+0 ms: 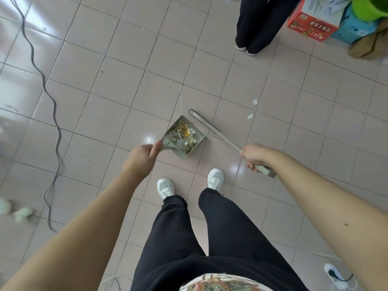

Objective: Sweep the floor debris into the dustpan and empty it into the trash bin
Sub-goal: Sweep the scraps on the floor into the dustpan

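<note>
Left hand (140,158) grips the dustpan (196,149) by its mostly hidden handle; right hand (255,154) grips the broom (222,135).

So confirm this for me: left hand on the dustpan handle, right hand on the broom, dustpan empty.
Not quite. The head view shows the dustpan holds debris, paper scraps and yellow bits, so it is not empty. The rest stands: the left hand grips its handle, the right hand grips the broom.

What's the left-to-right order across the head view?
Grey cable → left hand → dustpan it grips → right hand, gripping the broom → red box.
</note>
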